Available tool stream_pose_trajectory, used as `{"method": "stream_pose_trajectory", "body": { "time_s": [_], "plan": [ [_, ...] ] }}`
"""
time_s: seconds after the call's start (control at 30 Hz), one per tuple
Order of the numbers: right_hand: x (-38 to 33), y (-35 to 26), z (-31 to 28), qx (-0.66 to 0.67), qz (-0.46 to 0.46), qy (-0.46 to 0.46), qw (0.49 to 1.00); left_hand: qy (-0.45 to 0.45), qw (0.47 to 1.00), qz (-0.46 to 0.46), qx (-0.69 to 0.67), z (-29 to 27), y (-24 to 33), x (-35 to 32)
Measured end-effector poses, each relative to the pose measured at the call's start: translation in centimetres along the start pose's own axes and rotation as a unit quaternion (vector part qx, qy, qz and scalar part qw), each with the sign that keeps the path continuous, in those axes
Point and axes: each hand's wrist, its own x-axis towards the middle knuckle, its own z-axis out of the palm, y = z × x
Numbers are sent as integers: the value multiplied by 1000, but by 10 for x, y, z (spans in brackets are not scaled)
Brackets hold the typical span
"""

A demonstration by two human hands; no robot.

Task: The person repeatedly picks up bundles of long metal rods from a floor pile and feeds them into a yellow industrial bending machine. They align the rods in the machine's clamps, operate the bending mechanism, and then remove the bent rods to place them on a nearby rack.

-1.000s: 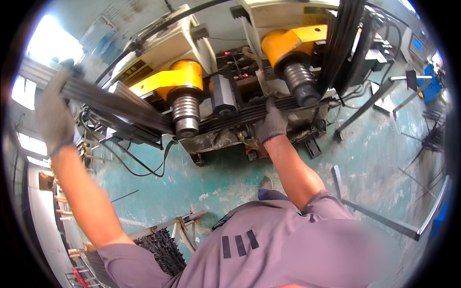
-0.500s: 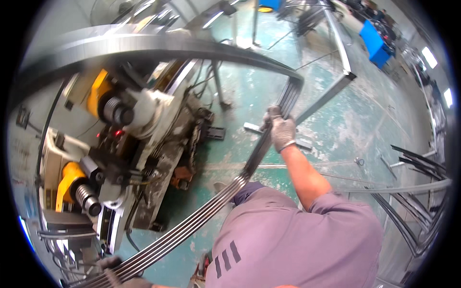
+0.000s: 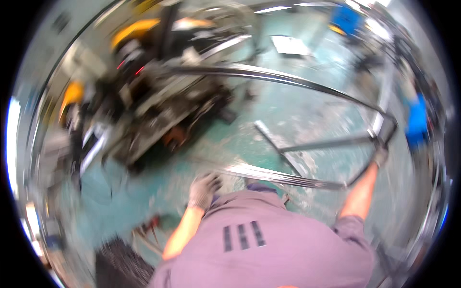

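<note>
A bundle of bent metal bars, in a wide U shape, reaches across in front of me. Wrapped round the bundle at its right-hand bend is my right hand, in a light work glove, with the arm stretched out. My left hand, also gloved, is in front of my body, just below the near leg of the bars. Its fingers look loosely bent and apart, with nothing visible in them. Motion blurs the bars' left ends.
On the left stands a dark, greasy machine with yellow-guarded parts. A metal stand rests on the green floor beyond the bars. Blue bins are at the far right. A dark bristly thing is at lower left.
My view has turned left. The bars have swung to the right and now lie more crosswise. My left hand has let go of their near end and come towards my body; my right still grips the bend.
</note>
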Motion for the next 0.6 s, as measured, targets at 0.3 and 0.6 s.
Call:
{"method": "stream_pose_trajectory", "body": {
  "time_s": [0.3, 0.6],
  "plan": [
    [24, -77, 131, -194, -248, -40, 948, 74, 955, 259, 125, 42, 16, -21],
    [-260, -109, 142, -220, -451, -214, 838, 267, 879, 395, -5, -60, -2, -112]
  ]
}}
